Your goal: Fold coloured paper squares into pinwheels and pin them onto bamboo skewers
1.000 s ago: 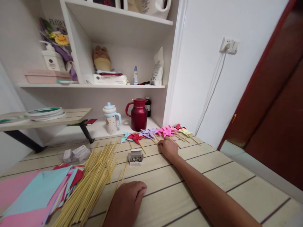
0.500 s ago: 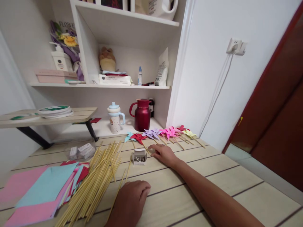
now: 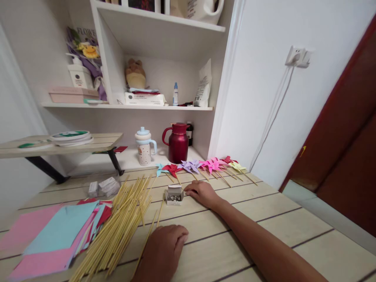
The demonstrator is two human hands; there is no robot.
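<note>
The right hand point(image 3: 202, 194) is reaching in from the lower right and is lying low over the middle of the surface point(image 3: 223, 243), its bent fingers pointing left, just beside a small white cardboard box of shiny metal pins point(image 3: 174, 197). Its grip is looking narrow; whether it is holding anything or touching the box, one cannot tell. The box is standing with its lid raised.

The left hand point(image 3: 164, 250) is resting at the bottom centre with fingers curled under and thumb folded alongside; its inner side is facing away, so one cannot tell whether the grip is holding anything. A loose thin stick point(image 3: 147, 239) is passing close by its left side.

Behind the right hand, paper pinwheels on sticks are lying in a row across the centre: light blue point(image 3: 161, 170), red point(image 3: 172, 170), purple point(image 3: 190, 166), pink point(image 3: 212, 165), dark red and pale yellow point(image 3: 236, 166). A heap of bare wooden sticks point(image 3: 117, 227) is spreading left of the left hand, and coloured paper sheets point(image 3: 61, 227) are lying stacked at the lower left. Beyond, a dark red jug point(image 3: 178, 145) and a spotted cup point(image 3: 144, 152) are standing side by side.
</note>
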